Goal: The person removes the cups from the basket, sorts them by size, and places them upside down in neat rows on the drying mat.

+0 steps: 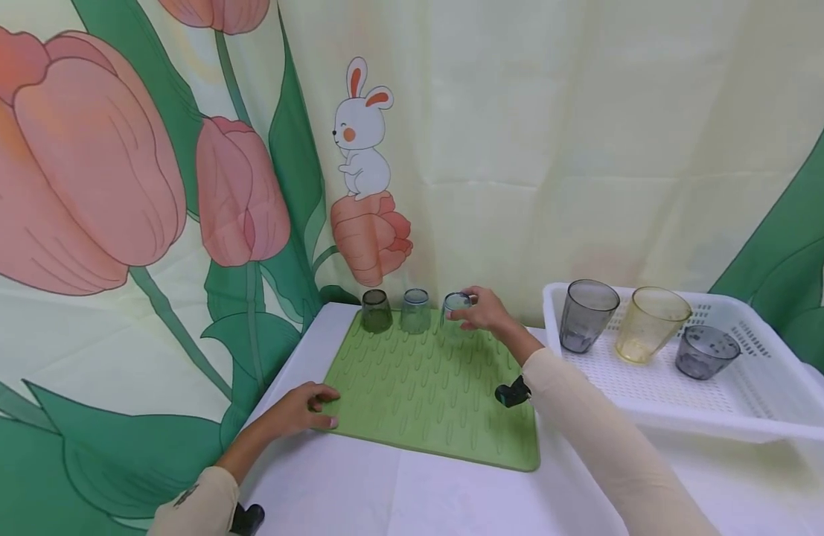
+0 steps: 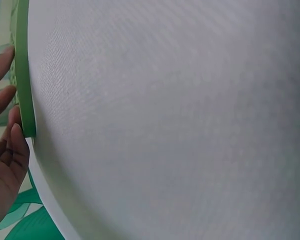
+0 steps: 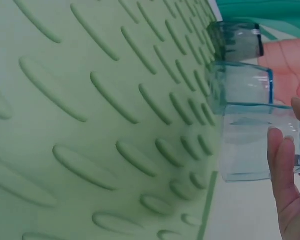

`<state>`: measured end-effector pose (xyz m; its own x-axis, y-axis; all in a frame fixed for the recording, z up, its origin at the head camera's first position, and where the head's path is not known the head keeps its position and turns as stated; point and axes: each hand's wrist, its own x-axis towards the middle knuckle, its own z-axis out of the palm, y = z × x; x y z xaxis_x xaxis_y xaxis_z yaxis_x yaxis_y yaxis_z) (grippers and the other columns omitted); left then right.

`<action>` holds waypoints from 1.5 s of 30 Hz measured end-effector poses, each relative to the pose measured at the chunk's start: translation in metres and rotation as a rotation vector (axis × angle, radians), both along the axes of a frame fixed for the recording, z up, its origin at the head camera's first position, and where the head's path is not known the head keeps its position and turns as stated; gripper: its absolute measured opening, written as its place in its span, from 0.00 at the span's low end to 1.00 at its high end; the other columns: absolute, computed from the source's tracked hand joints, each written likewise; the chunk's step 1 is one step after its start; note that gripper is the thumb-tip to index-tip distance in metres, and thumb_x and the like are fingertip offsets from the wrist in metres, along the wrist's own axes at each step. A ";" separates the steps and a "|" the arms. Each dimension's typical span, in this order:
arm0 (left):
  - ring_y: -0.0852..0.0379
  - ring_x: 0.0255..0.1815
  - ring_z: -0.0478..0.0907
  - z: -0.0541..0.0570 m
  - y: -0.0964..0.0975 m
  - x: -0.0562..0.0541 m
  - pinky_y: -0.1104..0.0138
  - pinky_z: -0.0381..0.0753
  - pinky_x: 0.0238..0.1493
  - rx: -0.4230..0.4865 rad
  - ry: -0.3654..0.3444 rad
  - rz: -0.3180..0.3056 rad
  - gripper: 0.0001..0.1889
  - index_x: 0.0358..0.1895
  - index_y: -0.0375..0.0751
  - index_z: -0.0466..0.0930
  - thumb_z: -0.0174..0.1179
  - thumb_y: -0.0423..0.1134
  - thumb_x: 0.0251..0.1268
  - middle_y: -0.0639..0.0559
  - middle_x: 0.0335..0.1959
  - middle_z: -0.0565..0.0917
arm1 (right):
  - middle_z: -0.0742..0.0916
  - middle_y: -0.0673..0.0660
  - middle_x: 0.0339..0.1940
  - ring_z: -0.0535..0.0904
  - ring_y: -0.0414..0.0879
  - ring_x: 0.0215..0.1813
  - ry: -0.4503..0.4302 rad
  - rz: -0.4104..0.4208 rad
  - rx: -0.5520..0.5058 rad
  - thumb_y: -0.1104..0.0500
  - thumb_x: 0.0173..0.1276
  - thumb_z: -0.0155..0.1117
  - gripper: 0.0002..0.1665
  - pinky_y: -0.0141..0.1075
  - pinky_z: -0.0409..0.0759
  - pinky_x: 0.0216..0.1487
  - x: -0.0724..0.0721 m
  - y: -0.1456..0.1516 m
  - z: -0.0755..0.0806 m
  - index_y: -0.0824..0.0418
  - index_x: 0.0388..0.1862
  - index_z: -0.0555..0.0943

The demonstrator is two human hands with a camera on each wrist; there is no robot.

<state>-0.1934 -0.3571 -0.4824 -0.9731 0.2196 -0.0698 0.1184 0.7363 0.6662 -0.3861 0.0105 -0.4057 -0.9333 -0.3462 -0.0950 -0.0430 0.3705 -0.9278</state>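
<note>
My right hand (image 1: 484, 311) pinches a pale blue drinking glass (image 3: 247, 142) around its upper part, over the back edge of the green ridged mat (image 1: 425, 402). The glass has its thick base up; whether its rim touches the mat I cannot tell. Left of it, a second pale blue glass (image 1: 415, 313) and a dark grey glass (image 1: 377, 313) stand in a row on the mat. My left hand (image 1: 298, 411) rests at the mat's front left corner, its fingers loosely bent and touching the edge. In the left wrist view only part of that hand (image 2: 7, 165) shows.
A white perforated basket (image 1: 787, 372) stands to the right of the mat, holding a tall grey glass (image 1: 588, 316), an amber glass (image 1: 651, 325) and a short grey glass (image 1: 706, 352). Behind the white table (image 1: 358, 484) hangs a printed curtain (image 1: 492, 149).
</note>
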 end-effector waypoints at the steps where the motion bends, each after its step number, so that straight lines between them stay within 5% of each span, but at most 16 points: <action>1: 0.53 0.48 0.74 0.000 0.000 0.000 0.67 0.76 0.43 -0.005 0.001 -0.002 0.28 0.59 0.36 0.80 0.73 0.45 0.58 0.44 0.55 0.80 | 0.74 0.70 0.64 0.87 0.54 0.41 -0.002 -0.008 0.010 0.61 0.64 0.73 0.39 0.36 0.87 0.44 -0.001 0.000 -0.001 0.68 0.70 0.67; 14: 0.55 0.46 0.73 -0.005 0.004 -0.002 0.66 0.75 0.43 -0.005 -0.008 0.035 0.27 0.58 0.39 0.80 0.75 0.44 0.55 0.47 0.53 0.80 | 0.73 0.71 0.67 0.88 0.59 0.47 0.022 -0.066 0.078 0.60 0.65 0.72 0.40 0.36 0.87 0.44 -0.011 -0.010 -0.014 0.67 0.72 0.64; 24: 0.55 0.45 0.73 -0.007 0.001 -0.002 0.67 0.75 0.42 -0.007 -0.009 0.030 0.28 0.59 0.39 0.80 0.75 0.44 0.55 0.47 0.54 0.80 | 0.72 0.73 0.70 0.86 0.60 0.53 -0.018 -0.071 0.137 0.56 0.68 0.70 0.46 0.45 0.80 0.61 -0.016 -0.013 -0.020 0.66 0.78 0.57; 36: 0.55 0.44 0.72 -0.005 0.004 -0.005 0.66 0.74 0.42 -0.009 -0.015 0.043 0.27 0.58 0.39 0.80 0.76 0.43 0.55 0.48 0.51 0.79 | 0.77 0.72 0.63 0.89 0.55 0.44 0.010 -0.098 0.183 0.55 0.67 0.71 0.42 0.37 0.86 0.45 -0.022 -0.013 -0.022 0.69 0.71 0.62; 45: 0.54 0.44 0.72 -0.005 0.005 -0.003 0.65 0.74 0.42 -0.016 -0.028 0.090 0.27 0.57 0.40 0.81 0.77 0.41 0.53 0.49 0.49 0.79 | 0.74 0.75 0.66 0.89 0.52 0.37 -0.003 -0.023 0.204 0.54 0.64 0.73 0.52 0.37 0.86 0.43 -0.023 -0.012 -0.019 0.71 0.77 0.54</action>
<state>-0.1965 -0.3524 -0.4877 -0.9864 0.1301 -0.1000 0.0329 0.7537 0.6564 -0.4088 -0.0019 -0.4250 -0.9405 -0.2977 -0.1637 -0.0296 0.5518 -0.8335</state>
